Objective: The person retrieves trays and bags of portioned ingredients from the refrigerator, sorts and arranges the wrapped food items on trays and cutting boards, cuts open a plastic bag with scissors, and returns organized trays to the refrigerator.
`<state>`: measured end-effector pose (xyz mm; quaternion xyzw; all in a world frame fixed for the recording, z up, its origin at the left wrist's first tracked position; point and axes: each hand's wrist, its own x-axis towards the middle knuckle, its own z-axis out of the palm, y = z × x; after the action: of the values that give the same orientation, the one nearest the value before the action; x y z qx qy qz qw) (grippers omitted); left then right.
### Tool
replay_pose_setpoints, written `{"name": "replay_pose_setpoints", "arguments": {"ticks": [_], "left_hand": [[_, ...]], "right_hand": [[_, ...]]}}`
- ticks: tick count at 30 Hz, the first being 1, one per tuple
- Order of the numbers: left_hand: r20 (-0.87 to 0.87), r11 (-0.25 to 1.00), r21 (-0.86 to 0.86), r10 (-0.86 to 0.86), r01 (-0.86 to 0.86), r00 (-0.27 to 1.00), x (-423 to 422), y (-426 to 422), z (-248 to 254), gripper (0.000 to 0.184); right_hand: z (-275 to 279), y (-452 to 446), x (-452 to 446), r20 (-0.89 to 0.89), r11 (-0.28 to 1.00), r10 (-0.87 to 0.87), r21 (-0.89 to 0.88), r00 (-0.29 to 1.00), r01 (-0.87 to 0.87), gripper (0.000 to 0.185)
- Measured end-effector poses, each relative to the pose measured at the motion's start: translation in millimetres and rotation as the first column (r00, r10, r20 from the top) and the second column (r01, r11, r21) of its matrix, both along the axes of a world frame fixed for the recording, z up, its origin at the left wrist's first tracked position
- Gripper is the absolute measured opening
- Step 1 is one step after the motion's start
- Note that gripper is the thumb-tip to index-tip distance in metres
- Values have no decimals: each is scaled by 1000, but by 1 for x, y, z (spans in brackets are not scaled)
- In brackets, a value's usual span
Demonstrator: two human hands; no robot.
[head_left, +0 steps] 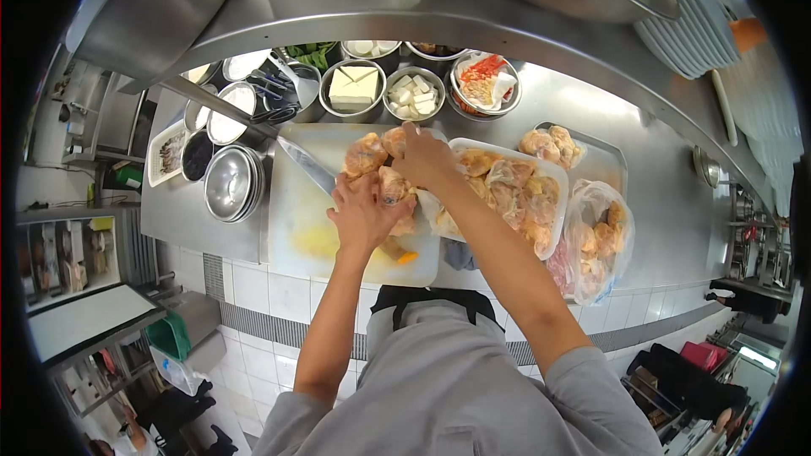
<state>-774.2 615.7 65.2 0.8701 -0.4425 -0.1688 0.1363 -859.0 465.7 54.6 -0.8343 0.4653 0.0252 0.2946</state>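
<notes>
Bagged food pieces (365,155) were bunched at the hands on the cutting board (291,219). The left hand (359,213) was spread against them, seemingly for steadiness; whether any was gripped by the right hand (427,160) could not be told. The knife (306,163) was laid leftward, apparently out of their way.

Tiles (253,363): white, along near edge of counter (667,203)
Shelf (422,13): steel, above far edge
Light (759,356): white, beyond near right corner

On our steel counter (676,211) we find a white board (289,232), stacked bowls (229,183) to its left, a white tray (561,203) and clear bag (623,260) to its right, filled bowls (355,117) behind.
</notes>
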Motion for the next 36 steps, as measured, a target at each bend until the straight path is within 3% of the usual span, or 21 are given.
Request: {"name": "replay_pose_setpoints", "arguments": {"ticks": [2,4,6,8,10,12,14,16,18,20,21,23,24,26,28,30,32,33,35,36], "left_hand": [[-36,999,33,-25,26,999,2,3,-1,84],[75,999,-26,-35,37,997,-6,3,-9,82],[66,1000,-13,-4,5,998,-11,-5,-9,80],[61,1000,-9,21,-21,998,-11,-5,-10,78],[-31,986,-166,22,-26,999,-4,-3,-24,77],[25,962,-274,-19,25,1000,4,-1,-39,74],[67,925,-371,-55,76,996,9,2,-48,72],[-175,909,-409,6,-79,985,17,1,-52,65],[-184,902,-415,43,-117,982,21,0,-39,59],[-446,886,-375,85,-272,891,27,0,-19,52],[-450,889,-375,74,-263,890,30,1,-10,52],[-697,865,-360,0,-350,718,33,5,10,47],[-694,866,-364,-7,-343,720,31,7,19,47],[-734,842,-432,-121,-323,668,28,17,39,46],[-687,853,-467,-184,-233,704,14,20,65,49],[-728,857,-510,-385,-72,568,-6,20,79,51],[-502,720,-660,-635,215,587,-24,10,61,55],[-497,717,-663,-637,215,589,-34,4,53,55],[-310,605,-610,-777,512,548,-56,-8,40,53],[-311,605,-609,-777,512,548,-63,-12,26,53]], "right_hand": [[-15,-3,1,24,999,38,15,999,-38,83],[-25,-17,-5,37,992,125,16,991,-126,85],[-31,-23,-6,53,979,199,25,979,-201,88],[-18,-26,-4,-42,954,299,43,953,-298,85],[-23,-22,0,5,965,261,32,965,-261,81],[-29,-16,-2,47,979,199,23,979,-201,77],[-35,-6,-10,257,997,69,4,964,-73,77],[-34,2,-16,344,999,35,-34,938,-24,73],[-11,15,-23,507,999,-8,-32,862,28,61],[9,20,-30,541,998,-59,32,839,50,63],[17,21,-33,609,998,-66,30,790,60,65],[23,18,-39,710,995,-41,-38,703,96,70],[26,16,-48,712,994,-43,-40,700,103,70],[70,14,-77,671,988,-157,97,725,123,61],[88,1,-103,628,989,-147,100,764,108,54],[91,-15,-125,584,991,-131,99,801,90,48],[81,-27,-142,557,992,-54,-63,829,107,42],[76,-31,-147,559,992,-49,-68,828,105,42],[61,-36,-154,472,987,56,-161,880,24,36],[50,-37,-155,472,987,55,-160,880,24,36]]}}
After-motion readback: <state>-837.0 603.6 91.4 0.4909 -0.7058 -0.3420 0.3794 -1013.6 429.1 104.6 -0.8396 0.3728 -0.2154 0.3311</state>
